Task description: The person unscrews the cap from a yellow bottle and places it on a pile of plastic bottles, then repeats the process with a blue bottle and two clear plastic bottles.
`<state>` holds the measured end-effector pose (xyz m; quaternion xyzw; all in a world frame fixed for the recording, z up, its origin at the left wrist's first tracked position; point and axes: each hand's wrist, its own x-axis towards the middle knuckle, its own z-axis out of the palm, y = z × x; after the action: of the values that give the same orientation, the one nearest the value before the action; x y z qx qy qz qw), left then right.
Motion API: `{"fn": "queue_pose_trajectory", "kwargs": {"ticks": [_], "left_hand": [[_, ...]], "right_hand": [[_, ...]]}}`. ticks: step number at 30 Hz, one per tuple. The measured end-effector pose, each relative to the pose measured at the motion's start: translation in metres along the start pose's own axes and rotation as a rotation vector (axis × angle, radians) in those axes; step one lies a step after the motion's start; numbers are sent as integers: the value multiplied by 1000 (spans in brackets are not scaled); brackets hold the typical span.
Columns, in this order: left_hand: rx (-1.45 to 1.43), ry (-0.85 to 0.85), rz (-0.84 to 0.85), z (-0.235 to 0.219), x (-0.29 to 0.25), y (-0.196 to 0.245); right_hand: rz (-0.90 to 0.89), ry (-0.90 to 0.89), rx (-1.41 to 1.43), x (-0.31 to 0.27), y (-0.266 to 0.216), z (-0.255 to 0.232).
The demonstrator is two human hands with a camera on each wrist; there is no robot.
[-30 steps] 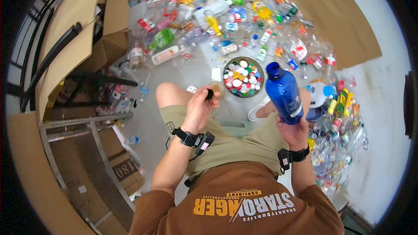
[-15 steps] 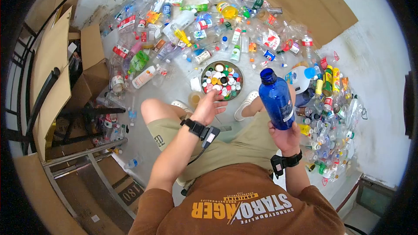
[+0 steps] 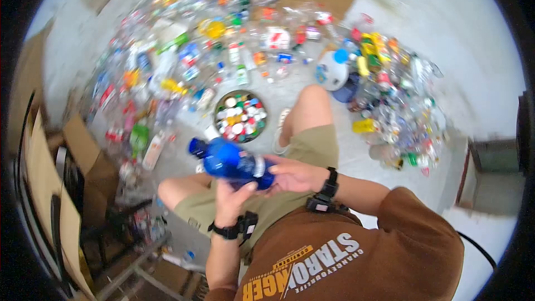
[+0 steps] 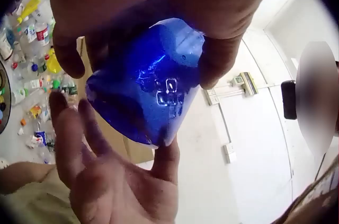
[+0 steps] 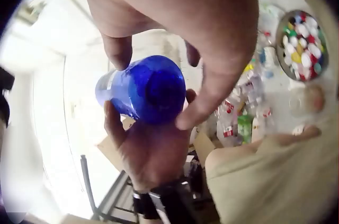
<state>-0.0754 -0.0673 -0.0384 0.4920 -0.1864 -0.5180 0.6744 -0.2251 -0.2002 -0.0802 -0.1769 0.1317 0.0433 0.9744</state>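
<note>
The blue bottle [image 3: 231,159] lies tilted nearly flat over the lap, its uncapped-looking neck pointing left. From beneath, the left hand [image 3: 229,203] grips its body, thumb on the near side. At the base end, the right hand [image 3: 295,175] holds the bottle with its fingers around it. The left wrist view shows the left hand [image 4: 148,1] above the bottle [image 4: 153,91] and the right hand [image 4: 124,187] below, fingers partly spread. In the right wrist view, the right hand [image 5: 190,17] arches over the bottle's round base [image 5: 153,89], opposite the left hand [image 5: 156,152].
A round tray [image 3: 241,93] of mixed caps sits on the floor beyond the knees. Plastic bottles [image 3: 189,56] spread behind it, with another pile [image 3: 390,122] at right. A large clear jug [image 3: 332,73] with a blue cap stands between. Cardboard [image 3: 50,189] and a metal frame are at left.
The bottle has moved left and tipped from upright to nearly flat. The left hand, which let a black cap go over the tray, has come to the bottle. The head view has turned.
</note>
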Motion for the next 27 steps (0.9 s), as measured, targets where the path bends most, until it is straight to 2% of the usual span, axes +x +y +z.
{"fn": "queue_pose_trajectory", "kwargs": {"ticks": [1, 3, 5, 8, 11, 12, 16, 19, 20, 27], "left_hand": [[23, 39, 80, -4, 1, -3], [89, 93, 73, -5, -1, 1], [431, 188, 64, -12, -1, -3], [783, 156, 121, -8, 5, -5], [795, 76, 125, 1, 9, -7], [805, 55, 114, 1, 9, -8], [1023, 53, 191, -1, 14, -15], [1143, 28, 205, 0, 14, -15], [1194, 14, 211, 1, 14, -12], [1321, -36, 265, 3, 16, -8]], "right_hand": [[12, 74, -99, 2, -2, 2], [-126, 188, -481, 5, -6, 4], [-375, 281, -848, 6, -11, 11], [-474, 314, -1016, 0, -28, 29], [-605, 406, -1194, -2, -35, 38], [-700, 474, -1152, -1, -36, 43], [-780, 552, -1121, -6, -43, 35], [-714, 509, -1025, -15, -53, 37], [-753, 514, -1109, -18, -57, 39], [-605, 488, -1268, -30, -66, 38]]}}
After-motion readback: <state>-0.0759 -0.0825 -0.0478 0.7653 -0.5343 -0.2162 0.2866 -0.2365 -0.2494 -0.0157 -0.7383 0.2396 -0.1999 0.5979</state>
